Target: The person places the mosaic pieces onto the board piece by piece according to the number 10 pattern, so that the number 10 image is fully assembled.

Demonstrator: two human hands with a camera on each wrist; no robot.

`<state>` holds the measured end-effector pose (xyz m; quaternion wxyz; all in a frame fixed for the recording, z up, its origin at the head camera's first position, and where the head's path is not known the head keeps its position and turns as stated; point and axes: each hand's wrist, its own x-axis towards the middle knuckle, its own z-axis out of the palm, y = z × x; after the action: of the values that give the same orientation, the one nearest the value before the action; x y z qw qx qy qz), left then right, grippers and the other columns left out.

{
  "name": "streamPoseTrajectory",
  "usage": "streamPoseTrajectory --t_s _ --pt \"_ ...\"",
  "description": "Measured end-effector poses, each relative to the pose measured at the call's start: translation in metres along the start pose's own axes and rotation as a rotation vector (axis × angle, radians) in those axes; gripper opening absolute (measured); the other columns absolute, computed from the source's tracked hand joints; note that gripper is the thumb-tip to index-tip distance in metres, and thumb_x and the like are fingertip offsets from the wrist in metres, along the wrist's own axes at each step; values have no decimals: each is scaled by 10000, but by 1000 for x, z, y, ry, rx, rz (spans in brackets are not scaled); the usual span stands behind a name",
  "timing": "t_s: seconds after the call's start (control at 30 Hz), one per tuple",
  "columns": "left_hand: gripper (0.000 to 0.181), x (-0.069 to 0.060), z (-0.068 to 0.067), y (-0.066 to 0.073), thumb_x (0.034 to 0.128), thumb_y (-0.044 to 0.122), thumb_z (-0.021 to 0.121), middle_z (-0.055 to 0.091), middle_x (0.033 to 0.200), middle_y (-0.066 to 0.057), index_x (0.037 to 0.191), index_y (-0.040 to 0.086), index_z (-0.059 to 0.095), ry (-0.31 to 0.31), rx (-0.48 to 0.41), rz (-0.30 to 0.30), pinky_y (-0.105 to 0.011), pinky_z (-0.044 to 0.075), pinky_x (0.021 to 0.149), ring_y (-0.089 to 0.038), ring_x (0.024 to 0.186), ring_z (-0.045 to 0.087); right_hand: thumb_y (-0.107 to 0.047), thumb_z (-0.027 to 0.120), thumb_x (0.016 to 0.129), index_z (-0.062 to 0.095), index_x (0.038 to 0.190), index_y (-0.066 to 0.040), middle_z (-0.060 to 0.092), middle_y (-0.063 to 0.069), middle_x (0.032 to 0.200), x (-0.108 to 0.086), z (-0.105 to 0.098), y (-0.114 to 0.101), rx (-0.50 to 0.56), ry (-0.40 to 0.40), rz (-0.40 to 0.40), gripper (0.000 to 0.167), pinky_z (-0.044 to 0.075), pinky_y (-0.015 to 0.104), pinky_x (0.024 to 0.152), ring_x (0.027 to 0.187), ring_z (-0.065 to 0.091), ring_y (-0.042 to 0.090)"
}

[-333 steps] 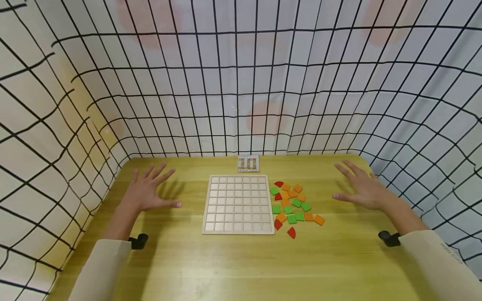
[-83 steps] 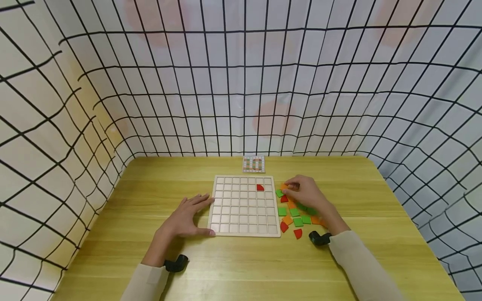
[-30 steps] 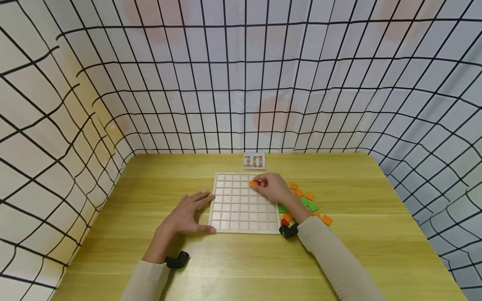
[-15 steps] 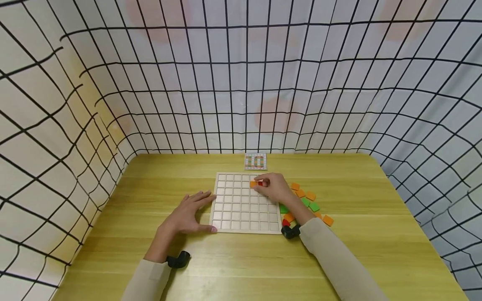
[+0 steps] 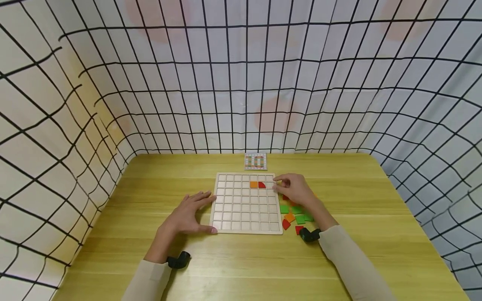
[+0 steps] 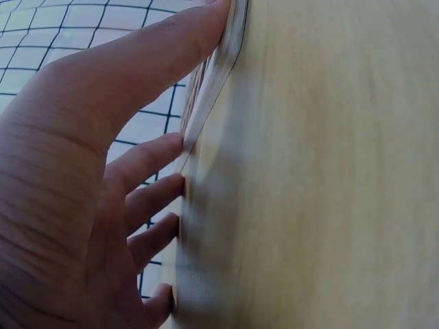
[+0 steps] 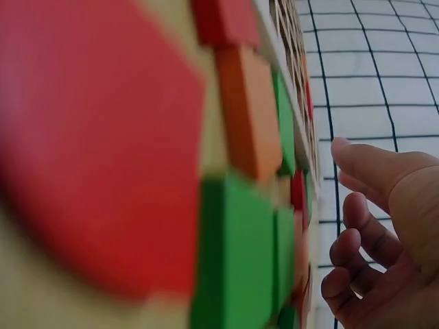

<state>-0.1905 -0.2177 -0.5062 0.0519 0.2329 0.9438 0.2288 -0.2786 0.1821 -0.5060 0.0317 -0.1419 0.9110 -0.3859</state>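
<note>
A pale wooden grid board (image 5: 242,211) lies on the table in the head view. Side by side in its second row from the far edge sit an orange square tile (image 5: 254,184) and a red quarter-round tile (image 5: 261,185). My left hand (image 5: 183,215) rests at the board's left side, fingers spread, thumb at the near corner; the left wrist view shows the fingertips against the edge. Over the board's upper right edge hovers my right hand (image 5: 295,190), fingers loosely bent. In the right wrist view no tile shows between its thumb and fingers.
Loose tiles lie right of the board, including a green square (image 5: 284,209), an orange square (image 5: 289,217) and a red quarter-round (image 5: 286,224); the right hand and forearm hide some. A small printed pattern card (image 5: 255,161) lies beyond the board. Black netting (image 5: 246,90) surrounds the table.
My right hand carried the orange tile onto the board beside the red one, let go of it and moved right, off the tiles. My left hand stays at the board's left edge.
</note>
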Motion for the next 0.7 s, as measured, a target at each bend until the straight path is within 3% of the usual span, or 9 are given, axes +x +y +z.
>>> streamPoseTrajectory --t_s 0.2,0.5,0.7 --pt "1077 -1 -1 0 681 704 838 377 1662 -71 1571 234 456 -8 0 -9 -679 138 1259 -371 1555 300 -291 778 936 765 1200 -107 599 24 792 -10 -10 12 -65 6 35 322 405 308 664 702 492 181" --pt "1070 1 0 0 689 711 826 373 1665 -71 1573 236 453 -13 -2 -6 -672 132 1264 -367 1555 302 -330 793 919 744 1190 -45 593 8 773 -27 -19 22 -95 -35 7 396 417 280 655 692 502 162" --pt "1076 1 -1 1 684 715 826 373 1665 -70 1571 233 456 -18 -6 -12 -676 127 1263 -366 1555 300 -380 793 914 771 1115 -112 582 1 788 -36 -21 28 -105 -60 39 336 412 274 644 724 508 165"
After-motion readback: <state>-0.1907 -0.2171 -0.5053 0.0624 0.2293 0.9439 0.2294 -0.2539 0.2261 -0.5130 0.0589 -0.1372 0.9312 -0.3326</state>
